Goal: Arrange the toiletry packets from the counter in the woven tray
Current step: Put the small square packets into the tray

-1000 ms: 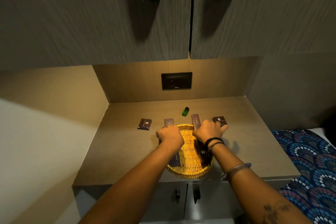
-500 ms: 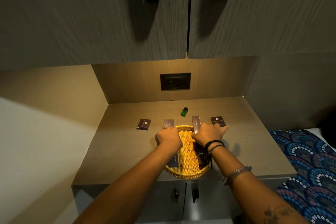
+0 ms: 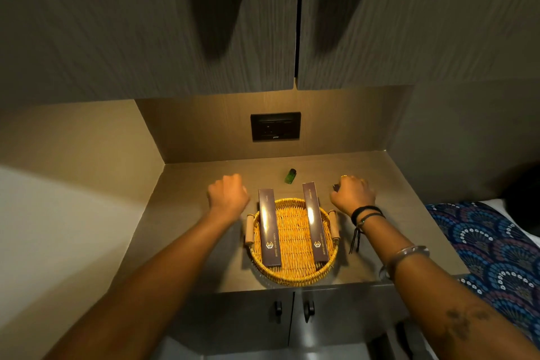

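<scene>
Two long packets (image 3: 269, 228) (image 3: 314, 221) are laid parallel in the woven tray (image 3: 293, 273), far ends overhanging its 12 o'clock rim. Left hand (image 3: 228, 194) at tray's 10 o'clock, right hand (image 3: 353, 194) at 2: both curled knuckles-up, grip undeterminable. Dark corner is seen under right fingers.

Bare forearms; right wrist (image 3: 368, 215) wears black cords, a clear bangle (image 3: 409, 253), forearm tattoo (image 3: 464, 320).

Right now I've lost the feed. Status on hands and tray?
Both hands curled on counter beside woven tray. Two long packets inside. Green bottle behind.
</scene>
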The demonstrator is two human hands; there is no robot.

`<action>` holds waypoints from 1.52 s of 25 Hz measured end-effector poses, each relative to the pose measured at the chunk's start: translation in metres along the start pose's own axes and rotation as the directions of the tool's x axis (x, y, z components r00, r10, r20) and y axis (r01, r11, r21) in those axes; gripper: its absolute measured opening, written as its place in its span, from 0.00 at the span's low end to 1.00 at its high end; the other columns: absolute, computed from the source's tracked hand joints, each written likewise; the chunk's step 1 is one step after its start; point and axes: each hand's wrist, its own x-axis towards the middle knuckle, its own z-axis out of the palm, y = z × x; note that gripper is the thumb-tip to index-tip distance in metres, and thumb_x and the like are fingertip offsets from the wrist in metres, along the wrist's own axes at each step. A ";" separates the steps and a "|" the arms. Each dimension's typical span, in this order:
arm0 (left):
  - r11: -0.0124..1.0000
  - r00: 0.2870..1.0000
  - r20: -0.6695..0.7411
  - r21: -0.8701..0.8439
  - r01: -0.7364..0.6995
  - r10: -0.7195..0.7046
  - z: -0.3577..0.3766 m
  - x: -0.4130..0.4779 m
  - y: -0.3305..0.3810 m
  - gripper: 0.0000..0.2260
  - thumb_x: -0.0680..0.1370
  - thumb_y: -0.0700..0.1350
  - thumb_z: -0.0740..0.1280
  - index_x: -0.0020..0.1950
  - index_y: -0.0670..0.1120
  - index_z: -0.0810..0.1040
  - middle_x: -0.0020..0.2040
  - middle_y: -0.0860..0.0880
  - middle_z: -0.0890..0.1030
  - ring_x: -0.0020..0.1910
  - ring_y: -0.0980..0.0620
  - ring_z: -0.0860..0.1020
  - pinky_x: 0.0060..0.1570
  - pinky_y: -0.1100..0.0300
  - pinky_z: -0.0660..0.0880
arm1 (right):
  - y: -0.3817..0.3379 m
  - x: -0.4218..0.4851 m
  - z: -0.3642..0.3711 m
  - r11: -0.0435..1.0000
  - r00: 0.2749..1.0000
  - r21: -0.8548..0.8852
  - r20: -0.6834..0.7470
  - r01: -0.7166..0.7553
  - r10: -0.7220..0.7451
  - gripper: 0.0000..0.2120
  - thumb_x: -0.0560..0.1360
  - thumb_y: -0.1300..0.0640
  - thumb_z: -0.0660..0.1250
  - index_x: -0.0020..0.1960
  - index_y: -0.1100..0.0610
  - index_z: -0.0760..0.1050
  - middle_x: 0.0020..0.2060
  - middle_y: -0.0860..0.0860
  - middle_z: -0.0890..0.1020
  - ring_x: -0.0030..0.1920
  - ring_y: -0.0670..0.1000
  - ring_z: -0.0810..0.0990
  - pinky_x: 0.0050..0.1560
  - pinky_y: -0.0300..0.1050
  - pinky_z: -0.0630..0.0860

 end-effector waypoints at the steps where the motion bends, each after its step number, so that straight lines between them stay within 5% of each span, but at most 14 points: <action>1: 0.999 0.998 0.036 -0.004 0.053 -0.053 0.005 0.009 -0.016 0.11 0.77 0.47 0.65 0.56 0.44 0.79 0.54 0.41 0.82 0.53 0.40 0.81 0.47 0.52 0.75 | 0.008 0.008 0.003 0.999 0.997 -0.032 0.077 0.012 -0.010 0.11 0.75 0.56 0.66 0.56 0.58 0.75 0.55 0.57 0.78 0.58 0.59 0.75 0.58 0.57 0.75; 8: 0.968 0.958 0.223 -0.132 0.212 -0.180 0.037 0.038 -0.043 0.17 0.75 0.57 0.71 0.54 0.45 0.79 0.49 0.45 0.79 0.46 0.46 0.76 0.44 0.52 0.75 | 0.031 0.049 0.029 0.996 0.968 -0.003 0.236 -0.090 0.089 0.30 0.68 0.48 0.77 0.64 0.57 0.71 0.61 0.57 0.74 0.60 0.59 0.74 0.61 0.58 0.75; 11: 0.970 0.957 0.245 -0.142 0.195 -0.156 0.049 0.039 -0.041 0.20 0.74 0.56 0.73 0.59 0.45 0.77 0.56 0.43 0.80 0.54 0.44 0.77 0.52 0.50 0.76 | 0.025 0.056 0.033 0.981 0.971 0.014 0.149 -0.192 0.188 0.31 0.66 0.41 0.76 0.60 0.59 0.73 0.55 0.57 0.77 0.54 0.58 0.77 0.56 0.55 0.78; 17: 0.917 0.969 0.169 -0.326 0.230 -0.182 0.051 0.034 -0.031 0.17 0.75 0.49 0.73 0.61 0.44 0.76 0.57 0.42 0.80 0.54 0.44 0.78 0.52 0.49 0.76 | 0.026 0.052 0.034 0.936 0.941 0.128 0.138 -0.327 0.310 0.25 0.70 0.46 0.74 0.61 0.59 0.75 0.55 0.59 0.79 0.54 0.60 0.78 0.53 0.54 0.80; 23: 0.775 0.994 -0.079 -0.622 -0.113 0.082 0.021 0.016 0.005 0.31 0.70 0.51 0.77 0.70 0.51 0.70 0.61 0.46 0.77 0.62 0.44 0.71 0.59 0.50 0.69 | -0.022 0.009 -0.013 0.849 0.969 0.479 0.015 -0.225 0.248 0.24 0.67 0.42 0.74 0.54 0.58 0.78 0.46 0.54 0.81 0.47 0.56 0.79 0.39 0.45 0.75; 31: 0.781 0.875 0.086 -0.498 -0.376 0.476 0.023 -0.008 0.049 0.33 0.69 0.53 0.76 0.71 0.55 0.66 0.63 0.51 0.77 0.65 0.47 0.67 0.57 0.52 0.63 | -0.057 -0.105 0.004 0.982 0.997 0.183 -0.046 -0.047 0.057 0.20 0.66 0.38 0.70 0.46 0.53 0.79 0.46 0.51 0.80 0.51 0.55 0.78 0.50 0.52 0.78; 38: 0.818 0.799 0.216 -0.289 -0.497 0.561 0.030 -0.019 0.066 0.34 0.68 0.55 0.77 0.69 0.50 0.68 0.62 0.45 0.76 0.62 0.43 0.65 0.56 0.50 0.62 | -0.065 -0.129 0.055 0.999 0.998 0.033 -0.055 -0.037 0.039 0.18 0.66 0.40 0.70 0.49 0.51 0.81 0.48 0.51 0.83 0.54 0.55 0.77 0.54 0.50 0.72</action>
